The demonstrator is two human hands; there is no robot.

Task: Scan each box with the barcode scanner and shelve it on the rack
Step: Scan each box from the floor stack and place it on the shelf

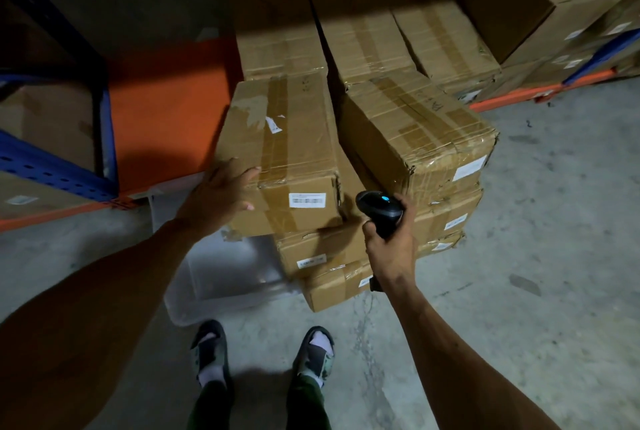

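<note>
Left hand was spread open, fingers flat over the near-left corner of the top box; palm on cardboard, nothing gripped. Right hand was wrapped tight around the handle of the barcode scanner, so we couldn't see the handle itself or any trigger. Scanner head sat just right of the top box's near end, with a small blue light showing on its top. Which way the scan window faced, we couldn't tell.

The barcode label was on the near end face of that box; print was too blurred to read. A second small sticker on the top face was also unreadable.

The top box sat on a stack of boxes on the floor. The lower ones were mostly hidden under it, only their near ends and labels showing. A tilted box lay just beside the top box on the right, on its own stack, edges touching or nearly so; we couldn't tell which.

A clear plastic bin stood left of the stack, partly covered by the left forearm. The rack, blue frame with an orange shelf panel, was to the left, its upper part dark and cut off. More boxes behind were in shadow. Sandalled feet were at the bottom edge.
</note>
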